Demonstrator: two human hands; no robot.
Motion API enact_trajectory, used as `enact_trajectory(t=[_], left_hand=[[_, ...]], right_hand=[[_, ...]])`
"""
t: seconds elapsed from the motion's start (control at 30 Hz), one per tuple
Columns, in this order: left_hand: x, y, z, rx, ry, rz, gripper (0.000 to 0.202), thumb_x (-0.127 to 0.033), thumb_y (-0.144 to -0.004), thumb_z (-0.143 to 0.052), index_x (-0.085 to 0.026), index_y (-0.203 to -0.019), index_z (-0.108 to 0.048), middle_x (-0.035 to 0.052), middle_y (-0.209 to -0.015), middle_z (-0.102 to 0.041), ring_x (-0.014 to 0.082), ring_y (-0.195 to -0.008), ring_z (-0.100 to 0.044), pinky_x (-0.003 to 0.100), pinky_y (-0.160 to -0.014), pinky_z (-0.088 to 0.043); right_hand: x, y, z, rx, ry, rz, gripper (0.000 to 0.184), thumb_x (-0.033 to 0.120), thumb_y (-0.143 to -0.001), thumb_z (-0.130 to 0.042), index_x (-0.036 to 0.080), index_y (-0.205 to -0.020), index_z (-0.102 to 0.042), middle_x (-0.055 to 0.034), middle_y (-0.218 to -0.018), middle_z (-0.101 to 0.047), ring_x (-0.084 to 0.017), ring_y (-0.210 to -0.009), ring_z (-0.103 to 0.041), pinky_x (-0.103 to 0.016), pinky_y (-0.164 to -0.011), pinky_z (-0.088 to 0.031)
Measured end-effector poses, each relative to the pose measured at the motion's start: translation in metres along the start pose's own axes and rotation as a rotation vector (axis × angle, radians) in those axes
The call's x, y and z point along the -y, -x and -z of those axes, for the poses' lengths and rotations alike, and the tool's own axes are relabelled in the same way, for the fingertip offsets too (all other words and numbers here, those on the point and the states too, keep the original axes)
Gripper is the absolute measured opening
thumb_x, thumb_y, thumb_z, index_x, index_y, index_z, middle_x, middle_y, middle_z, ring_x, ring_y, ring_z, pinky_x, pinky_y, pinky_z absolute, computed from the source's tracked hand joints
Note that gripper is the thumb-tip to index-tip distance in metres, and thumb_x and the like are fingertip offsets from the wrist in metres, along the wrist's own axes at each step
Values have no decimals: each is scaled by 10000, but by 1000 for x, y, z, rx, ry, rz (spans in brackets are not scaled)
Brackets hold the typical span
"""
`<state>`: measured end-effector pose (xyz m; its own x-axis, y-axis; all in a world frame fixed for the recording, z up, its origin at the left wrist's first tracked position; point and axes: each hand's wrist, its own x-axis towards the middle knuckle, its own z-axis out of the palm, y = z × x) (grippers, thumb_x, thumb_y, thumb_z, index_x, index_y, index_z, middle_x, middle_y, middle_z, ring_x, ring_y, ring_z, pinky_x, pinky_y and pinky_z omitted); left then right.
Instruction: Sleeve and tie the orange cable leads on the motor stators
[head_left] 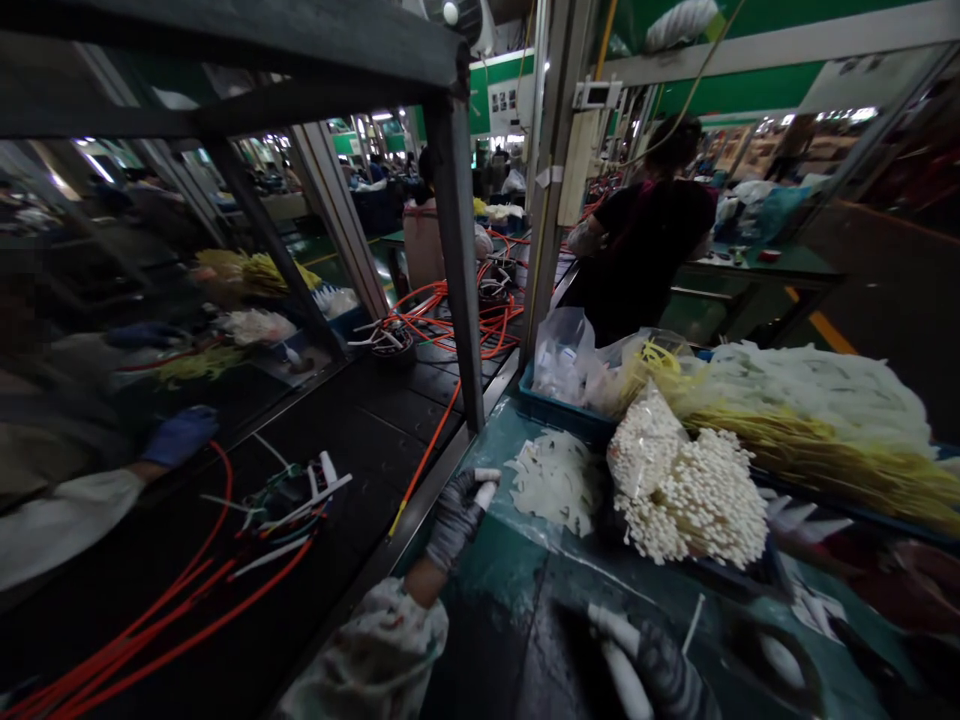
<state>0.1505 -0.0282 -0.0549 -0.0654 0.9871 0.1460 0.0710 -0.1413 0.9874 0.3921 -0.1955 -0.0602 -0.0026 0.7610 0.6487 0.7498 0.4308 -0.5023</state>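
My left hand, in a grey knit glove with white-covered fingertips, is over the left edge of the green worktop. Its thumb and forefinger stretch out slightly apart, with nothing visible between them, close to a pile of flat white translucent pieces. Lower right, my right hand wears a similar glove and is partly cut off by the frame. Two of its white-tipped fingers are spread. A thin white stick shows beside it; whether the hand touches it I cannot tell. Beyond stands a bagged bundle of white-tipped sticks.
A blue tray holds plastic bags and yellow strips. Left, a dark conveyor carries a wound ring with wires and red cables. A metal post rises beside it. A co-worker's blue-gloved hand is opposite; another person stands ahead.
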Motion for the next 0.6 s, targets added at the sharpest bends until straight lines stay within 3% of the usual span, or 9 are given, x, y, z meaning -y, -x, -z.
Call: enact_trajectory(t=[0.27, 0.6], left_hand=[[-6, 1, -2, 4, 20, 36, 229, -345, -891, -697, -162, -977, -805, 107, -1058, -833, 274, -1049, -788, 426, -1033, -613], [0, -3, 6, -7, -2, 80, 299, -454, -781, -770, -208, -941, -825, 89, -1031, -838, 274, -996, -790, 421, -988, -634]], right_hand=[[-20, 5, 6, 139, 3, 91, 306, 245, -1057, -592, 269, -1280, -799, -34, -1120, -854, -177, -959, -840, -239, -956, -661], [-6, 2, -3, 13, -19, 53, 307, 215, -1032, -598, 295, -1239, -809, -23, -1030, -859, -160, -873, -842, -168, -802, -663]])
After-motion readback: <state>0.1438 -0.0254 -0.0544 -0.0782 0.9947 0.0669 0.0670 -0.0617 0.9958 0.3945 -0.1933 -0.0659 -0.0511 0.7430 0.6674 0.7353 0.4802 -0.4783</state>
